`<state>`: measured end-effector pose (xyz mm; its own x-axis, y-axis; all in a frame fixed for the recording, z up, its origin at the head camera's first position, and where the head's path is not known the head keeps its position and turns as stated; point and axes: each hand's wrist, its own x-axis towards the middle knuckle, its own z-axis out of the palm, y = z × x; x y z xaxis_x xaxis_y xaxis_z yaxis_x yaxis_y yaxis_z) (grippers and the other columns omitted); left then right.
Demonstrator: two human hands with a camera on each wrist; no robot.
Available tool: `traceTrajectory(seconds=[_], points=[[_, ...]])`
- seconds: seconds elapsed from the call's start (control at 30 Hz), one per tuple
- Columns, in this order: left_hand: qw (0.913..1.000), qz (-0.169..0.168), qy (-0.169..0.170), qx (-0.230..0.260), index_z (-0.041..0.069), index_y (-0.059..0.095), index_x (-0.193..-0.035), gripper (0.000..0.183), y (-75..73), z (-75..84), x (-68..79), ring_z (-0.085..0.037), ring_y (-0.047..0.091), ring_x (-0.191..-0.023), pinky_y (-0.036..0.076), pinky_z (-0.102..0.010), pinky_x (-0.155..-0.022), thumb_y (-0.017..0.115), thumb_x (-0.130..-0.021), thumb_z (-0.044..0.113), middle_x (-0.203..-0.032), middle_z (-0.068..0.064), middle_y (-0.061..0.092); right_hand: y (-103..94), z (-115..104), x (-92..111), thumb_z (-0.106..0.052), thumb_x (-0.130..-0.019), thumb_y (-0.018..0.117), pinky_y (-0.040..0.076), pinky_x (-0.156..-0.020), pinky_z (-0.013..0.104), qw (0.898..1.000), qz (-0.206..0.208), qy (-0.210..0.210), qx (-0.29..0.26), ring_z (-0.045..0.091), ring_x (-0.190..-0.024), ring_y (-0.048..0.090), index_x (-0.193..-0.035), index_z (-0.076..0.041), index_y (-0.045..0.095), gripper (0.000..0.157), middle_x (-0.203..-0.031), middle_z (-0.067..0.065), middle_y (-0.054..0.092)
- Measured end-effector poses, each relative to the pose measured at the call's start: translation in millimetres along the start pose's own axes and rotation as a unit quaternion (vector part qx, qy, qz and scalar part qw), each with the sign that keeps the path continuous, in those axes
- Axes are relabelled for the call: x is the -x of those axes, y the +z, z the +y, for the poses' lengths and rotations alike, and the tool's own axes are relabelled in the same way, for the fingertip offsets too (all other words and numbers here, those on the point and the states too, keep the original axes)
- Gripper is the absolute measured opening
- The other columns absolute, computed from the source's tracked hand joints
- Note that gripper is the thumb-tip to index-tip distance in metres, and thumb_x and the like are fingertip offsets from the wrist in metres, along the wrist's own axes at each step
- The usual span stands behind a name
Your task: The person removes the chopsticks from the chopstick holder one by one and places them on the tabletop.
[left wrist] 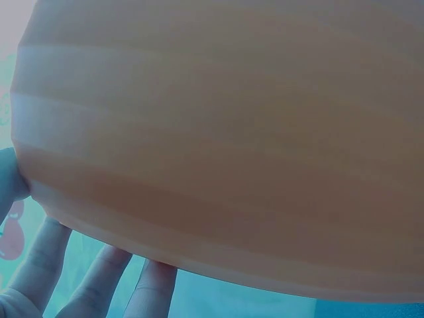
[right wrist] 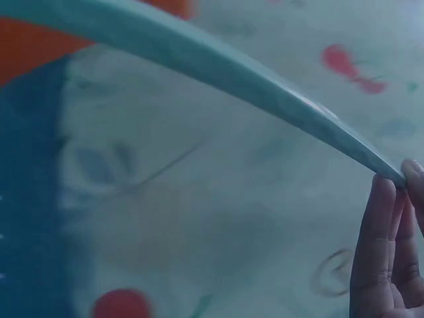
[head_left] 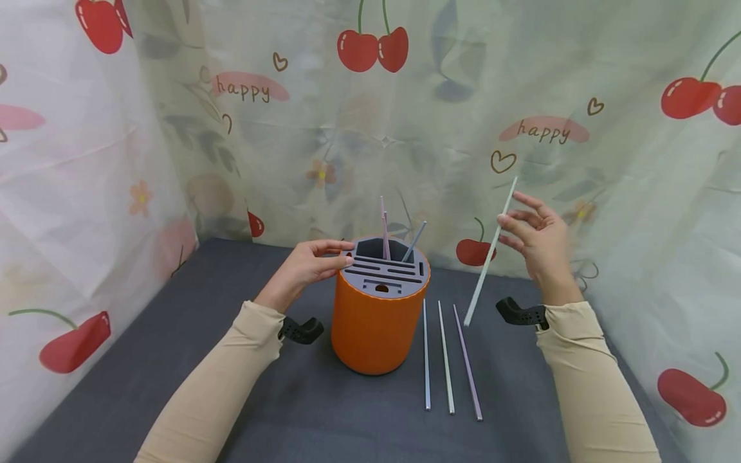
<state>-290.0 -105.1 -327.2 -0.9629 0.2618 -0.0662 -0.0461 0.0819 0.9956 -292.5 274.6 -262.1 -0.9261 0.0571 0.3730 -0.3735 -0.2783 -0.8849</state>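
An orange ribbed knife holder (head_left: 373,328) with a grey slotted top stands upright on the dark table. Two pinkish chopsticks (head_left: 386,231) and a bluish one (head_left: 414,240) lean in its large rear opening. My left hand (head_left: 309,265) grips the left side of its top edge; the left wrist view shows fingers (left wrist: 93,281) along the ribbed wall. To the right, my right hand (head_left: 535,235) pinches a pale green chopstick (head_left: 489,257) near its thin upper end, thick end down. This chopstick is tilted and held apart from the holder.
On the table right of the holder lie a bluish chopstick (head_left: 426,360), a whitish chopstick (head_left: 446,360) and a purple chopstick (head_left: 467,363), side by side. A cherry-print curtain (head_left: 301,128) hangs behind and at both sides of the dark table (head_left: 347,424).
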Motion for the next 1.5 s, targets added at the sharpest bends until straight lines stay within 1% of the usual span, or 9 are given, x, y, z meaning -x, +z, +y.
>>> traceTrajectory(seconds=[0.13,0.3,0.4,0.5,0.6,0.8,0.9,1.07,1.5], points=[[1.0000,0.002,0.000,0.000,0.020,0.067,-0.123,0.042,-0.1,-0.7,0.3,-0.018,0.053,-0.125,0.044,-0.038,-0.106,0.077,-0.084,0.027,-0.132,0.000,0.057,-24.1,53,6,0.000,-0.085,0.071,0.059,-0.065,0.027,0.991,-0.016,0.073,0.107,0.008,-0.074,0.069,-0.137,-0.003,0.051,0.055,-0.085,-0.004,0.068],[1.0000,0.001,0.002,0.001,0.019,0.067,-0.123,0.042,0.1,-0.8,0.0,-0.018,0.053,-0.125,0.044,-0.038,-0.106,0.077,-0.083,0.027,-0.134,0.000,0.056,-48.9,112,20,-0.007,-0.090,0.068,0.060,-0.073,0.031,0.959,-0.033,0.160,0.232,0.003,-0.079,0.068,-0.141,0.000,0.045,0.057,-0.084,-0.012,0.069],[1.0000,0.000,0.003,0.000,0.018,0.066,-0.124,0.042,0.5,-0.4,0.1,-0.019,0.053,-0.125,0.044,-0.039,-0.106,0.077,-0.084,0.026,-0.135,0.000,0.056,-58.7,134,29,-0.006,-0.093,0.064,0.059,-0.076,0.033,0.939,-0.042,0.195,0.280,0.009,-0.085,0.070,-0.143,0.001,0.043,0.055,-0.089,-0.007,0.072],[1.0000,0.001,0.003,-0.001,0.018,0.066,-0.124,0.042,0.4,-0.2,0.5,-0.019,0.053,-0.125,0.044,-0.039,-0.106,0.077,-0.084,0.026,-0.135,0.000,0.056,-62.8,149,35,-0.004,-0.092,0.064,0.060,-0.073,0.032,0.927,-0.042,0.215,0.306,0.015,-0.088,0.070,-0.141,0.002,0.046,0.052,-0.095,0.005,0.073],[1.0000,0.002,0.003,-0.002,0.018,0.066,-0.124,0.041,0.4,0.0,0.9,-0.019,0.054,-0.124,0.044,-0.039,-0.106,0.077,-0.084,0.026,-0.134,0.000,0.057,-62.7,159,39,-0.002,-0.090,0.065,0.060,-0.069,0.031,0.919,-0.044,0.234,0.313,0.015,-0.084,0.070,-0.139,0.004,0.047,0.052,-0.098,0.011,0.073],[1.0000,0.002,0.003,-0.001,0.018,0.066,-0.124,0.042,-0.5,-0.6,0.3,-0.019,0.053,-0.124,0.044,-0.039,-0.106,0.076,-0.085,0.026,-0.135,0.000,0.056,-62.7,174,43,0.001,-0.088,0.067,0.059,-0.064,0.029,0.912,-0.045,0.266,0.309,0.009,-0.077,0.068,-0.135,0.007,0.050,0.051,-0.090,0.007,0.074],[1.0000,0.003,0.004,-0.001,0.017,0.066,-0.124,0.041,-0.3,-1.1,0.1,-0.020,0.053,-0.125,0.044,-0.039,-0.106,0.076,-0.085,0.025,-0.136,-0.001,0.055,-61.9,180,46,0.001,-0.086,0.070,0.059,-0.063,0.029,0.905,-0.041,0.277,0.321,0.009,-0.075,0.068,-0.133,0.006,0.053,0.051,-0.088,0.008,0.074],[1.0000,0.003,0.005,-0.001,0.016,0.066,-0.124,0.041,-0.2,-1.7,-0.2,-0.020,0.054,-0.124,0.044,-0.039,-0.106,0.076,-0.085,0.024,-0.136,-0.001,0.055,-57.1,183,49,0.000,-0.084,0.072,0.059,-0.062,0.029,0.892,-0.033,0.296,0.340,0.009,-0.073,0.068,-0.132,0.005,0.055,0.051,-0.084,0.006,0.073],[1.0000,0.003,0.001,-0.003,0.019,0.066,-0.124,0.042,-0.1,-0.3,0.4,-0.019,0.055,-0.123,0.043,-0.040,-0.107,0.076,-0.085,0.025,-0.136,0.000,0.055,-48.2,185,46,-0.001,-0.079,0.078,0.059,-0.058,0.029,0.870,-0.013,0.309,0.383,0.011,-0.065,0.065,-0.126,0.001,0.060,0.051,-0.082,0.008,0.069]])
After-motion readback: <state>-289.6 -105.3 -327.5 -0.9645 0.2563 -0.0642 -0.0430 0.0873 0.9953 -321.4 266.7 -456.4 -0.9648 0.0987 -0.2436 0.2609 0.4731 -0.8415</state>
